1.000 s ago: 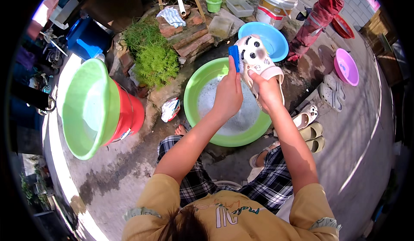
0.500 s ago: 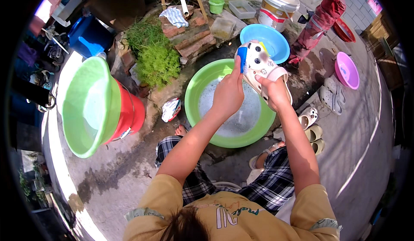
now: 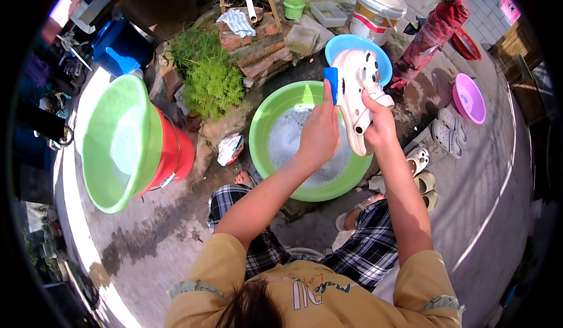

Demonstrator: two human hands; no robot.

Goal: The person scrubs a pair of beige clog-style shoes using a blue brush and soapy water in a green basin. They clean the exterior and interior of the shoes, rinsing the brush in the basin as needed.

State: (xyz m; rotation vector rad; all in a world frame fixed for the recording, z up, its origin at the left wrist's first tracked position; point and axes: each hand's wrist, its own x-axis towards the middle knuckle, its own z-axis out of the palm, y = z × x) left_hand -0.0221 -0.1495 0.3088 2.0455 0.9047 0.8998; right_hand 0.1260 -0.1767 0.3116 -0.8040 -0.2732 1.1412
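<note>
My right hand (image 3: 381,121) is closed round the heel end of a white clog (image 3: 354,75) with dark holes and small charms, held tilted above a green basin (image 3: 262,152). Gripped in my left hand (image 3: 320,131) is a blue scrubbing brush (image 3: 331,83), its bristle side against the clog's left edge. Foamy water (image 3: 287,131) fills the bottom of the basin. My fingers hide part of the brush and of the clog's heel.
A light blue basin (image 3: 332,49) stands behind the clog. To the left, a large green basin (image 3: 97,169) leans on a red bucket (image 3: 179,152). Grey clogs (image 3: 447,137), more shoes (image 3: 426,182) and a pink basin (image 3: 469,98) lie right. A crumpled packet (image 3: 229,149) sits beside the green basin.
The clog has turned in my right hand, so its side edge now faces the brush instead of its top. My left hand has shifted slightly down and right with the brush.
</note>
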